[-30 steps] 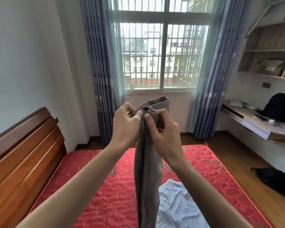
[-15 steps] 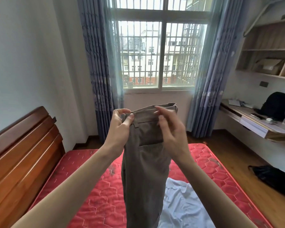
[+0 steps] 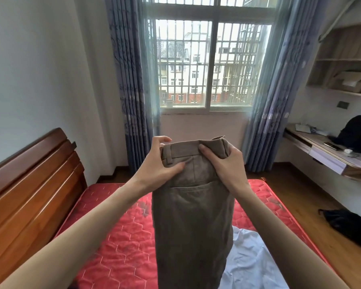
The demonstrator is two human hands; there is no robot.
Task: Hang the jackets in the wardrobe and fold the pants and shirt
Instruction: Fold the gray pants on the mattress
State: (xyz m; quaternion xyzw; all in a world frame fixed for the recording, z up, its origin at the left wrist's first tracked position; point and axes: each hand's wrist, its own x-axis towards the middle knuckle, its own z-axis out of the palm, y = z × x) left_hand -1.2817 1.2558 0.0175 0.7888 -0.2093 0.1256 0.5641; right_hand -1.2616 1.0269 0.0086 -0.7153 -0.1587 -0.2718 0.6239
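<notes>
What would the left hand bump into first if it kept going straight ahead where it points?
Probably the blue curtain left of the window, then the wall. The left hand holds the pants high above the mattress; depth is unclear.

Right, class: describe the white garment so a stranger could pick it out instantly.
Start at the red mattress beside the wooden headboard. The white shirt lies crumpled on it, behind the hanging brown pants. It is the only white cloth there.
</notes>
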